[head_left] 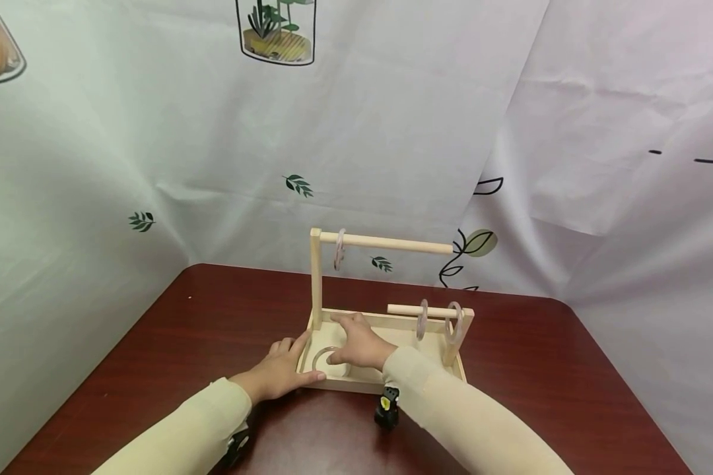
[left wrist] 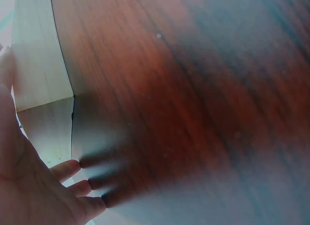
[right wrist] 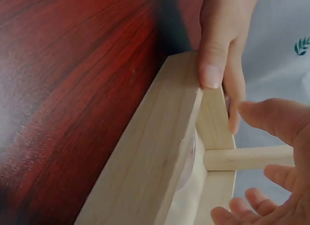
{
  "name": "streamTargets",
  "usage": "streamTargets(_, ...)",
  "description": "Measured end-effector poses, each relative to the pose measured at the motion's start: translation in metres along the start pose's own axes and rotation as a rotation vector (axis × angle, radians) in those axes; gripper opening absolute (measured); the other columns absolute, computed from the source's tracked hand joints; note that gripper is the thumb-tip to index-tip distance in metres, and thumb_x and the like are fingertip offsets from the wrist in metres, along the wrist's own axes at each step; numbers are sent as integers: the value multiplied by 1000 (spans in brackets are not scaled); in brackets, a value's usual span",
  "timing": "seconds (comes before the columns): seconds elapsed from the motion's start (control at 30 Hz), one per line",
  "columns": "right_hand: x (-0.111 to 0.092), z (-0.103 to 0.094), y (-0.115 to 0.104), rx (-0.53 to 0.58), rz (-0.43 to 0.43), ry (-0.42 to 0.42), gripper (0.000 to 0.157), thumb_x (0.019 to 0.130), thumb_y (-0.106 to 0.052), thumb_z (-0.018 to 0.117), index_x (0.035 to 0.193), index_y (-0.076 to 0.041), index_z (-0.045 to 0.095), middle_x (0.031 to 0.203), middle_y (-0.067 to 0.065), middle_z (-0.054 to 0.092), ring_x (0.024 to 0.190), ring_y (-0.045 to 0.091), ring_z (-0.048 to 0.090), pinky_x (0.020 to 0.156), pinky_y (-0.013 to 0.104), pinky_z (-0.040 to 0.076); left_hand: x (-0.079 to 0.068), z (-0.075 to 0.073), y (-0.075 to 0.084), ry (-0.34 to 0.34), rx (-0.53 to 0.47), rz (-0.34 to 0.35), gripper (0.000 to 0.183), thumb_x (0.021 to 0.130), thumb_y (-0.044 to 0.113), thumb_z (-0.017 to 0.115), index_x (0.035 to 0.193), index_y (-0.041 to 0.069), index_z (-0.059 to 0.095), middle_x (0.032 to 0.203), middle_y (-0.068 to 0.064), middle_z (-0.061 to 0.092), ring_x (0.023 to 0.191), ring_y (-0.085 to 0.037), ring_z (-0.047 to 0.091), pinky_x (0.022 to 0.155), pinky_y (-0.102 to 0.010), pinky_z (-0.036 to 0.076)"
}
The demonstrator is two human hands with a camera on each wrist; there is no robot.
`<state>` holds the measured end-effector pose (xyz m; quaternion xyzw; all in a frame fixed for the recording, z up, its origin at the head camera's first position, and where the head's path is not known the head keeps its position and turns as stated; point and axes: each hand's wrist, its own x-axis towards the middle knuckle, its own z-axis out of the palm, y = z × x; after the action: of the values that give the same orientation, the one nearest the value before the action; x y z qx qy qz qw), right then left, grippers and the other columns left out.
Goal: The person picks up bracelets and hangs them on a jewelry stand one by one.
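A pale wooden jewellery stand (head_left: 316, 284) has a shallow tray base and two posts, each with a horizontal rod. One translucent bangle (head_left: 323, 351) lies at the tray's left end. My left hand (head_left: 278, 373) braces the tray's front left corner, thumb on the front rim and index finger along the left side; its other fingertips reach toward the tabletop. Over the tray hovers my right hand (head_left: 361, 344), fingers spread, close to the lying bangle and holding nothing. In the right wrist view, thumb and fingers (right wrist: 278, 119) stand apart beside the post.
Another bangle (head_left: 339, 249) hangs on the upper rod near its post. Two more, a left one (head_left: 422, 320) and a right one (head_left: 454, 322), hang on the lower rod. The stand sits on a dark red wooden table (head_left: 154, 343), with a white printed cloth (head_left: 392, 132) behind.
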<state>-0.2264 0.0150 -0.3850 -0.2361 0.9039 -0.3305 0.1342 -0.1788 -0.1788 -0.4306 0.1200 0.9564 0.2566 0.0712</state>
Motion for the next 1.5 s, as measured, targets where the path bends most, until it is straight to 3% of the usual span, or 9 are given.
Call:
streamTargets(0.23, 7, -2, 3, -94, 0, -89, 80, 70, -13, 85, 139, 0, 47, 140, 21, 40, 131, 33, 37, 104, 43, 37, 0, -1, 1, 6, -2, 10, 96, 82, 57, 67, 150, 2, 28, 129, -26, 44, 123, -45, 38, 98, -56, 38)
streamTargets(0.43, 10, 0, 5, -174, 0, -133, 79, 67, -14, 87, 136, 1, 50, 130, 19, 46, 123, 31, 43, 101, 40, 40, -1, -2, 2, 12, -3, 19, 95, 82, 56, 68, 150, 1, 29, 130, -28, 44, 123, -46, 38, 98, -56, 38)
streamTargets(0.77, 14, 5, 5, -257, 11, -176, 76, 68, -14, 86, 135, -4, 53, 124, 17, 50, 114, 27, 50, 93, 35, 44, -1, -2, 1, 11, -14, 9, 95, 82, 55, 69, 150, 2, 29, 130, -28, 44, 123, -45, 38, 98, -56, 38)
streamTargets(1.1, 18, 10, 5, -368, 2, -172, 79, 65, -13, 88, 135, -7, 54, 124, 14, 52, 117, 26, 49, 91, 31, 44, 0, -1, 1, 10, -12, 11, 96, 82, 56, 69, 150, 2, 28, 130, -27, 44, 123, -46, 38, 99, -56, 38)
streamTargets(1.5, 16, 10, -2, -414, 7, -204, 82, 65, -7, 88, 138, -11, 52, 125, 11, 50, 116, 23, 46, 90, 29, 44, 0, -3, 3, 9, -3, 13, 96, 82, 57, 68, 150, 2, 28, 128, -26, 45, 122, -45, 39, 99, -55, 38)
